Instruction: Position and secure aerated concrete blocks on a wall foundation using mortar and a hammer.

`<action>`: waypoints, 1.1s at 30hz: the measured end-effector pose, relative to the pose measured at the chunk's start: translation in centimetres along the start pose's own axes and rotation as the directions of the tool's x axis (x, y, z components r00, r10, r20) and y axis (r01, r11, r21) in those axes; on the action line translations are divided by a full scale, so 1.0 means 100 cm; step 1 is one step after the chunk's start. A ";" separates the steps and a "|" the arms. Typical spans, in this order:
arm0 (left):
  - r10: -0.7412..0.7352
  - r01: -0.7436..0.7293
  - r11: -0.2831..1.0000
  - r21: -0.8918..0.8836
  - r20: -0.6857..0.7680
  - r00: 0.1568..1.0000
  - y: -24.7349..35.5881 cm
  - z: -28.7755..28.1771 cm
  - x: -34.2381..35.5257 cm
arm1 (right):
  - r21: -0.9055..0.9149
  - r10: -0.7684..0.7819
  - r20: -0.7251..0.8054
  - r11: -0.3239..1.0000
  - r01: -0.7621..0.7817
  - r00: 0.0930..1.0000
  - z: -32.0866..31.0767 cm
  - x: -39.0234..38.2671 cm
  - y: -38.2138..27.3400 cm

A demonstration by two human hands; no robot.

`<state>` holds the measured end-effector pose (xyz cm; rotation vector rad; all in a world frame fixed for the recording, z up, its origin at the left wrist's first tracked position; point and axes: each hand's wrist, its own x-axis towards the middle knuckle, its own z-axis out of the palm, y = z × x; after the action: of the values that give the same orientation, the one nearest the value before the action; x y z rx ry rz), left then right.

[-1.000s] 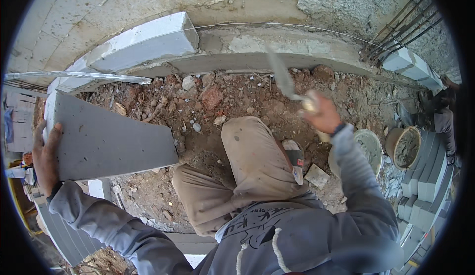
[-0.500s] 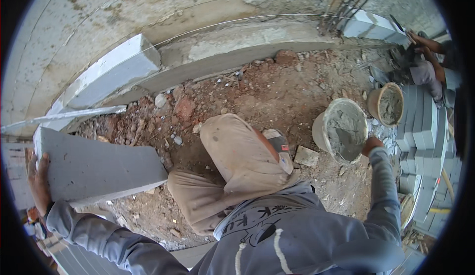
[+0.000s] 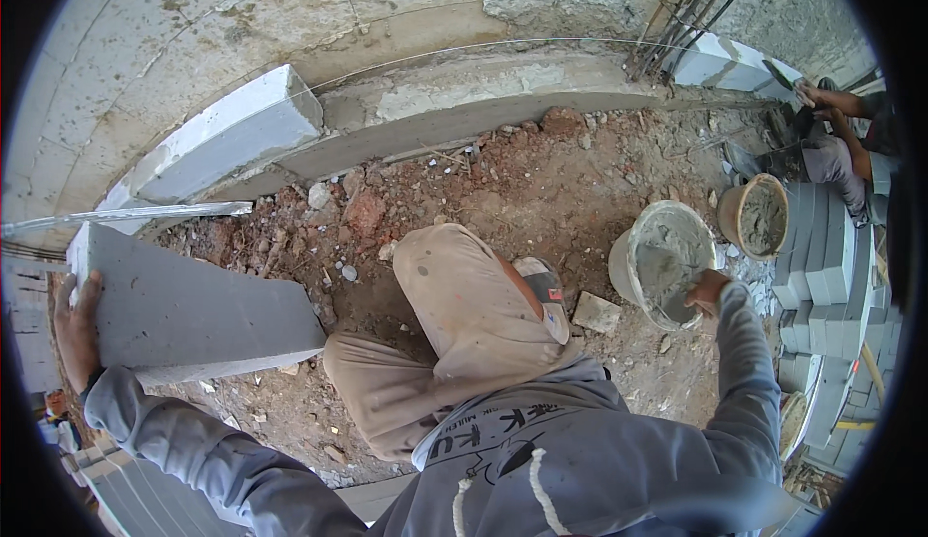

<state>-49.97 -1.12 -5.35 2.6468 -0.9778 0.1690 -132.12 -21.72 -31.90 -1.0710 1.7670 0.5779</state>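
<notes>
My left hand [image 3: 79,329] grips the end of a big grey lightweight block [image 3: 198,300], which stands on edge at the left beside my bent knee. My right hand [image 3: 706,292] is closed on the trowel's handle, which is mostly hidden, and is down at the mouth of a pale bucket [image 3: 628,266] of wet grey mortar [image 3: 667,247]; the trowel's blade [image 3: 677,307] is in the mortar.
A low footing [image 3: 454,92] carries white blocks [image 3: 217,131] and a taut string. Rebar [image 3: 681,20] stands behind. At right are a tan bucket [image 3: 735,210], stacked blocks [image 3: 826,247] and a co-worker's arms [image 3: 841,112]. A metal straightedge [image 3: 164,210] lies at left. Rubble covers the ground [image 3: 522,179].
My right hand has swung the trowel from over the rubble rightward and down into the pale bucket. The view has turned to the right. My left hand stays on the block.
</notes>
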 end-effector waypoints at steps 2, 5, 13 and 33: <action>-0.007 0.007 0.998 -0.061 -0.009 1.000 -0.001 0.001 0.000 | 0.160 -0.039 -0.087 0.986 0.052 0.995 0.001 -0.011 0.029; 0.009 -0.009 1.000 0.006 -0.053 0.999 -0.003 0.003 -0.002 | 0.520 -0.023 -0.077 0.852 0.060 0.997 0.011 -0.020 0.069; -0.018 0.018 0.996 -0.091 -0.001 1.000 -0.018 0.003 0.009 | 0.767 -0.313 -0.300 0.482 0.423 0.901 0.009 -0.026 0.054; -0.022 0.027 0.989 -0.146 0.035 0.999 -0.002 0.003 -0.005 | -0.189 -0.394 -0.729 0.902 0.389 0.559 0.000 0.192 -0.265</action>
<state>-50.20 -0.82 -5.80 2.5338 -0.9309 0.0459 -112.38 -42.96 -47.14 -1.8350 2.0940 -0.2161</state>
